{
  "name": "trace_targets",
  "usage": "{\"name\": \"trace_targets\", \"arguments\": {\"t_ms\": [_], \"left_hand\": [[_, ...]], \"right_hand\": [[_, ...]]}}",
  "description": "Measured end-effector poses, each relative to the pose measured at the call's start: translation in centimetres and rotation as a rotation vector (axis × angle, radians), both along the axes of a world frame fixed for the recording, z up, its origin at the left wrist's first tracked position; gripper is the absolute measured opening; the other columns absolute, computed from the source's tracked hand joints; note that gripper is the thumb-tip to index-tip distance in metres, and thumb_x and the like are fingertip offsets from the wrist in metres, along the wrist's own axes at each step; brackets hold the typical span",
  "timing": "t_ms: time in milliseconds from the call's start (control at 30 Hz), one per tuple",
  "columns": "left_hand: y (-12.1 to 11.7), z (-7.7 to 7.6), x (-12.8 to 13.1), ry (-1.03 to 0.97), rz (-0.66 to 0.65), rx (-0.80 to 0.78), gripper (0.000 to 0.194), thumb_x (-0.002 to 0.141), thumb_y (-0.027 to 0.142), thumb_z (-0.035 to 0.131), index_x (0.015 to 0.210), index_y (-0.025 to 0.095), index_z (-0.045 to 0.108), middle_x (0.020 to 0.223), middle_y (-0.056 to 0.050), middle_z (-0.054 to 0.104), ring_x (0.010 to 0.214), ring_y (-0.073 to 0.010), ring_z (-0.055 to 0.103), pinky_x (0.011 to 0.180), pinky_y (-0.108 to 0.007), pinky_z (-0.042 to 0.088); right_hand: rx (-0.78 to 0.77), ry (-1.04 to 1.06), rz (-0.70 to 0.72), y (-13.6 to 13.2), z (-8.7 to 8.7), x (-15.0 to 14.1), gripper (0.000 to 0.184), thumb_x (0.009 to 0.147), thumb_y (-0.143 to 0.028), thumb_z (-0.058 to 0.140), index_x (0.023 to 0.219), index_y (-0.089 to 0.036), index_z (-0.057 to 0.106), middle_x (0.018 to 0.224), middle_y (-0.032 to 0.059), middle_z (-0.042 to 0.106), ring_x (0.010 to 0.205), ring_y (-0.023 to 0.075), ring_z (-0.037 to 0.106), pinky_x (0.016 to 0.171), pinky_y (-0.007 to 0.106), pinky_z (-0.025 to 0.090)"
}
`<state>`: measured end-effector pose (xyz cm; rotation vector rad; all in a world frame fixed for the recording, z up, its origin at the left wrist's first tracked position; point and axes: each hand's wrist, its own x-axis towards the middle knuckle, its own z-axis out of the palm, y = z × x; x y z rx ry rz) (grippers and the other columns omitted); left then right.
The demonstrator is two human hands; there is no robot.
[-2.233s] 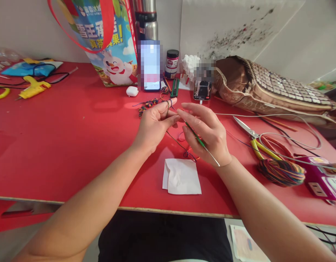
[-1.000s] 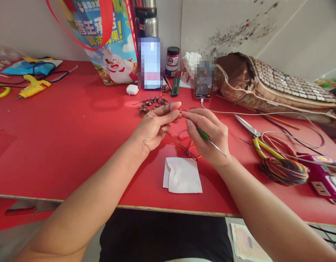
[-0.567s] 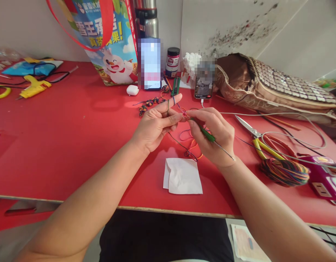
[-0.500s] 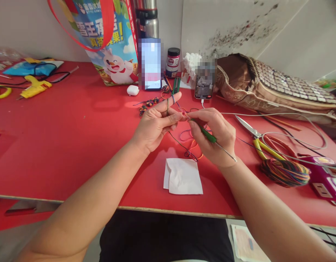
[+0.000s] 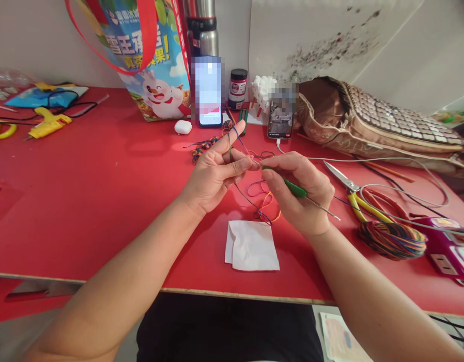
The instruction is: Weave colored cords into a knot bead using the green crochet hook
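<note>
My right hand [image 5: 301, 188] is closed round the green grip of a crochet hook [image 5: 295, 188], whose metal shaft sticks out behind towards the wrist. The hook's front end points left at my left hand [image 5: 220, 171]. Thumb and fingers of that hand pinch a small pink piece of crochet [image 5: 250, 157], mostly hidden by the fingertips. Multicoloured yarn [image 5: 229, 146] runs over the raised left index finger and drops below the hand. Loose yarn loops [image 5: 267, 201] lie on the table under both hands, just above a folded white tissue [image 5: 254, 246].
On the right lie scissors [image 5: 354, 188], a multicoloured yarn ball [image 5: 392, 240], a purple power socket [image 5: 445, 246] and a sequined bag [image 5: 397, 120]. Behind stand two phones [image 5: 210, 95], a jar [image 5: 238, 89] and a printed bag [image 5: 156, 65]. A yellow glue gun [image 5: 49, 122] lies left.
My right hand and the crochet hook have shifted slightly right, drawing back from the left hand. The left index finger has tilted up a little and the yarn over it has moved.
</note>
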<state>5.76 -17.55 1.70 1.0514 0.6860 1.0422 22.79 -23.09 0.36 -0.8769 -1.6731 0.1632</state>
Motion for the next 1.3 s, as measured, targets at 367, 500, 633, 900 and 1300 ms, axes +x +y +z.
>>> {"name": "trace_targets", "arguments": {"t_ms": [367, 500, 633, 900, 1300], "left_hand": [[-0.3, -0.5, 0.8, -0.094, 0.004, -0.093, 0.064, 0.072, 0.016, 0.09, 0.133, 0.031, 0.076, 0.069, 0.004, 0.065, 0.063, -0.0106, 0.05, 0.059, -0.025, 0.043], [-0.3, -0.6, 0.9, -0.054, 0.035, -0.025, 0.059, 0.074, 0.019, 0.09, 0.131, 0.03, 0.077, 0.069, 0.004, 0.067, 0.062, -0.0102, 0.049, 0.059, -0.025, 0.042], [-0.1, -0.6, 0.5, 0.065, 0.043, 0.081, 0.066, 0.073, 0.03, 0.093, 0.137, 0.03, 0.074, 0.075, -0.001, 0.074, 0.061, -0.012, 0.051, 0.059, -0.027, 0.042], [0.1, 0.5, -0.4, 0.068, -0.026, 0.04, 0.056, 0.074, 0.026, 0.091, 0.129, 0.029, 0.079, 0.075, -0.001, 0.073, 0.062, -0.0138, 0.057, 0.055, -0.029, 0.04], [0.9, 0.3, -0.9, -0.135, -0.176, -0.152, 0.039, 0.072, 0.016, 0.092, 0.109, 0.026, 0.084, 0.068, 0.002, 0.069, 0.056, -0.0079, 0.048, 0.046, -0.021, 0.035]], "right_hand": [[0.203, -0.255, -0.136, 0.5, -1.2, -0.3, 0.023, 0.102, -0.012, 0.06, 0.123, -0.021, 0.061, 0.102, 0.0106, 0.074, 0.089, 0.023, 0.071, 0.076, 0.038, 0.06], [0.166, -0.272, -0.189, 0.5, -1.6, -0.8, 0.019, 0.104, -0.015, 0.058, 0.122, -0.022, 0.061, 0.101, 0.0101, 0.072, 0.09, 0.023, 0.07, 0.074, 0.038, 0.06], [0.078, -0.189, -0.172, 0.3, -1.3, -0.8, 0.011, 0.104, -0.019, 0.06, 0.114, -0.023, 0.065, 0.097, 0.0077, 0.073, 0.086, 0.0209, 0.07, 0.074, 0.036, 0.06], [-0.09, 0.07, -0.044, 0.1, 0.0, 0.0, 0.007, 0.1, -0.027, 0.071, 0.101, -0.021, 0.075, 0.087, 0.0036, 0.075, 0.073, 0.0171, 0.068, 0.069, 0.033, 0.059], [-0.278, 0.336, 0.09, 0.5, 0.2, 1.0, 0.012, 0.092, -0.035, 0.081, 0.093, -0.023, 0.082, 0.073, -0.0005, 0.07, 0.06, 0.0125, 0.058, 0.055, 0.028, 0.048]]}}
